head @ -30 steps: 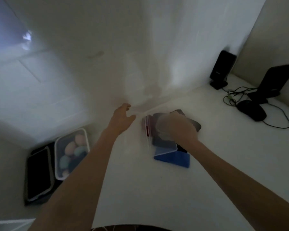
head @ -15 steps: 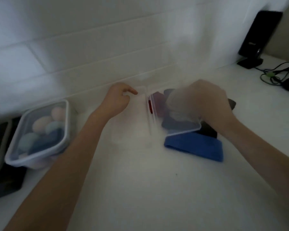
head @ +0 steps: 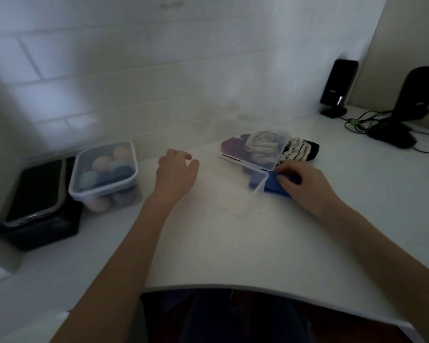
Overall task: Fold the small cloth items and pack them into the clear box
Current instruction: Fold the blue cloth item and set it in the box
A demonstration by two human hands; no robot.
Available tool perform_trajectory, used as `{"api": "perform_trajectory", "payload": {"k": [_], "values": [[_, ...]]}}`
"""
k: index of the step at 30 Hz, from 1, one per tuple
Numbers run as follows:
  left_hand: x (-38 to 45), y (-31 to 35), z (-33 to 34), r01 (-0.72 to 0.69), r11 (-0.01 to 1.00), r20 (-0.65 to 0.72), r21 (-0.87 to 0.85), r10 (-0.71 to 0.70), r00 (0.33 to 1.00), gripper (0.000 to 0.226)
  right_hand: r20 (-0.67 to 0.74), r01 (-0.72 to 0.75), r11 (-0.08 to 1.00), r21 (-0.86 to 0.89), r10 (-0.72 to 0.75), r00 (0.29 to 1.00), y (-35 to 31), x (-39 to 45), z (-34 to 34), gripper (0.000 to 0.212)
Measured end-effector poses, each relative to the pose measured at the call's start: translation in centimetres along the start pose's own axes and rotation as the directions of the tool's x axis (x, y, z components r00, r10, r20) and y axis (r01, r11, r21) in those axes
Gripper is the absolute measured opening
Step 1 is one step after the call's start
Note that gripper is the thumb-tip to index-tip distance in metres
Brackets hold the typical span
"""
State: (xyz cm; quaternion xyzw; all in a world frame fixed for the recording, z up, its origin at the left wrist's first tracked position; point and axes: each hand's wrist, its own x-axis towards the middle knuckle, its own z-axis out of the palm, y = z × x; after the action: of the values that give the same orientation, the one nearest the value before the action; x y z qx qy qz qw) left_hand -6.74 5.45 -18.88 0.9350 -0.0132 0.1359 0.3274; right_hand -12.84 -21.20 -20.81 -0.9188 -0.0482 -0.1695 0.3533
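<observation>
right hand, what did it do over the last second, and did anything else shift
The right hand came off the clear lid it was pressing on the cloth pile and dropped onto the blue cloth in front of it. The left hand stays open above the counter; the closed box of rolled items has not moved.

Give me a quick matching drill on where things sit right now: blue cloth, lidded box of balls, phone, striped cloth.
Things:
1. blue cloth
2. lidded box of balls
3. phone
4. striped cloth

Places:
A. on a black case at the far left
B. under the right hand
C. between the phone and the left hand
D. behind the clear lid, towards the speakers

Pairs: 1-B, 2-C, 3-A, 4-D
</observation>
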Motion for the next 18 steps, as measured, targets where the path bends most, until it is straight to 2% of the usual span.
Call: {"api": "perform_trajectory", "payload": {"k": [2,4,6,9,11,12,14,16,18], "values": [[-1.3,-0.1,0.0,-0.001,1.0,-0.058,-0.016,0.0,0.998,0.033,0.145,0.137,0.971,-0.195,-0.11,0.983,-0.1,-0.7,0.0,0.03],[-2.3,-0.1,0.1,-0.001,0.999,-0.112,-0.037,-0.003,0.994,0.036,0.216,0.151,0.938,-0.313,-0.084,0.973,-0.1,-1.3,0.0,0.043],[-3.2,0.0,0.2,-0.006,0.998,-0.145,-0.063,-0.003,0.989,0.039,0.186,0.123,0.933,-0.337,-0.062,0.981,-0.3,-1.9,0.0,0.042],[-3.9,0.3,-0.1,-0.023,0.996,-0.157,-0.086,0.009,0.988,0.044,0.149,0.164,0.88,-0.446,-0.107,0.983,-0.5,-2.2,-0.2,0.03],[-4.3,0.3,-0.3,-0.041,0.996,-0.156,-0.081,0.028,0.987,0.041,0.089,0.121,0.86,-0.495,-0.088,0.992,-0.5,-2.3,-0.7,0.022],[-4.5,0.3,-0.3,-0.044,0.996,-0.155,-0.083,0.031,0.987,0.037,0.024,0.069,0.879,-0.472,-0.065,0.998,-0.5,-2.4,-1.0,0.021],[-5.0,0.2,-0.3,-0.045,0.995,-0.159,-0.088,0.03,0.987,0.031,-0.163,-0.048,0.958,-0.284,0.002,0.987,-0.7,-2.8,-1.7,0.019],[-5.6,0.4,-0.2,-0.049,0.996,-0.163,-0.076,0.036,0.986,0.033,-0.342,-0.095,0.995,-0.037,0.077,0.937,-1.2,-2.6,-2.4,0.017],[-6.2,1.0,0.0,-0.041,0.999,-0.148,-0.028,0.037,0.988,0.038,-0.451,-0.092,0.99,0.106,0.13,0.883,-2.0,-1.9,-3.1,0.016]]}}
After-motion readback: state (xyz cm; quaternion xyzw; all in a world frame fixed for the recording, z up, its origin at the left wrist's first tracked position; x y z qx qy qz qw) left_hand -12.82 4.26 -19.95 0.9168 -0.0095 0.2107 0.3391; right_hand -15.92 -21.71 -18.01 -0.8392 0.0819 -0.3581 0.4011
